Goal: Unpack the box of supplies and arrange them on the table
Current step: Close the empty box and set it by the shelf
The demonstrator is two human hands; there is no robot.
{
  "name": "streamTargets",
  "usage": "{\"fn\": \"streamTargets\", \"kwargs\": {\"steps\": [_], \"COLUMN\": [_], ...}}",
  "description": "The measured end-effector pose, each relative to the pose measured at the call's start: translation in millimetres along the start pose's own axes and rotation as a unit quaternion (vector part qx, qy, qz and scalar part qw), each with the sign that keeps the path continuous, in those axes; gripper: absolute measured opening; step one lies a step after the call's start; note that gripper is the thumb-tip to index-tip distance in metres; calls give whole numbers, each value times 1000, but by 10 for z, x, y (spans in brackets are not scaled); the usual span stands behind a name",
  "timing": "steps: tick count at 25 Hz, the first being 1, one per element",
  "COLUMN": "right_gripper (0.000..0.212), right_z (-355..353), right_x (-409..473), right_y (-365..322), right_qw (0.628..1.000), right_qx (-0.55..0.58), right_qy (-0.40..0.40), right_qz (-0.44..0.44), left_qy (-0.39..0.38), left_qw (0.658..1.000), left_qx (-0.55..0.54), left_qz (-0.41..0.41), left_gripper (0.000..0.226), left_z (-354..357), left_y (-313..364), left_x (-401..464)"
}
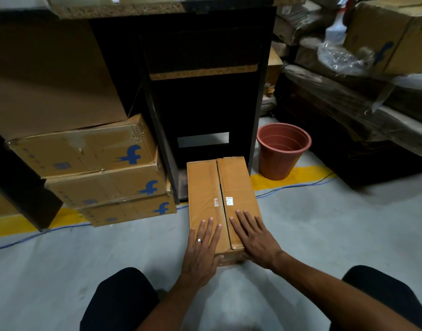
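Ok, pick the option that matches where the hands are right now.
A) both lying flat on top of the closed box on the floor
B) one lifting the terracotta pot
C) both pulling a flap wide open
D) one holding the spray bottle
A: the left hand and right hand lie flat, fingers spread, on the closed flaps of the cardboard box on the floor.

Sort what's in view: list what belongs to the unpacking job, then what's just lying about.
Job:
- cardboard box on the floor, flaps closed
- left hand and right hand, flat on its top
- dark table behind it

Lying about:
- stacked printed cartons
- terracotta plastic pot
- spray bottle
- blue cable
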State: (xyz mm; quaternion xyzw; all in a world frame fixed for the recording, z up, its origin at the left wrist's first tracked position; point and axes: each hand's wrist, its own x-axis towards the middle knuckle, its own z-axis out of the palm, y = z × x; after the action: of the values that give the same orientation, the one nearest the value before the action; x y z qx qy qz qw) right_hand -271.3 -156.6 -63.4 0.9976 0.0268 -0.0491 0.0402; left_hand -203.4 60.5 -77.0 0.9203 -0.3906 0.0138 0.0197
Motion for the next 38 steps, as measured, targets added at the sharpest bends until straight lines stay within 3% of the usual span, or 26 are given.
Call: {"fn": "streamTargets", "kwargs": {"steps": [4,9,18,23,27,30,33,36,38], "right_gripper": [93,87,107,79,74,76,84,111,119], "right_z": [-150,-301,-442,-493,-541,-581,-409,-164,-121], "right_x": [135,425,1099,1557,2010,2218,2123,1936,1945], "right_y": [71,172,39,243,414,416,344,345,409], "right_qw": [999,996,993,991,990,985,974,981,986], "right_qx": [-10,12,31,25,33,49,61,81,71], "right_qy": [45,80,60,92,92,104,190,156,129], "right_qz": [11,48,100,94,103,127,105,82,76], "left_qy": [8,-8,-2,28,27,32,64,110,99], "left_qw": [1000,999,997,997,997,998,995,989,989], "left_qx": [4,-5,7,39,35,23,49,63,74], "left_qz": [-22,-36,-83,-65,-61,-55,-63,-78,-85], "left_gripper": [87,76,75,81,76,71,84,83,93], "left_z": [-115,-342,-469,-365,-323,-390,-258,-3,60], "left_y": [-8,-113,-456,-680,-885,-1010,-954,-818,-826], "left_x": [194,712,1332,1704,2119,2333,2182,1910,1916]}}
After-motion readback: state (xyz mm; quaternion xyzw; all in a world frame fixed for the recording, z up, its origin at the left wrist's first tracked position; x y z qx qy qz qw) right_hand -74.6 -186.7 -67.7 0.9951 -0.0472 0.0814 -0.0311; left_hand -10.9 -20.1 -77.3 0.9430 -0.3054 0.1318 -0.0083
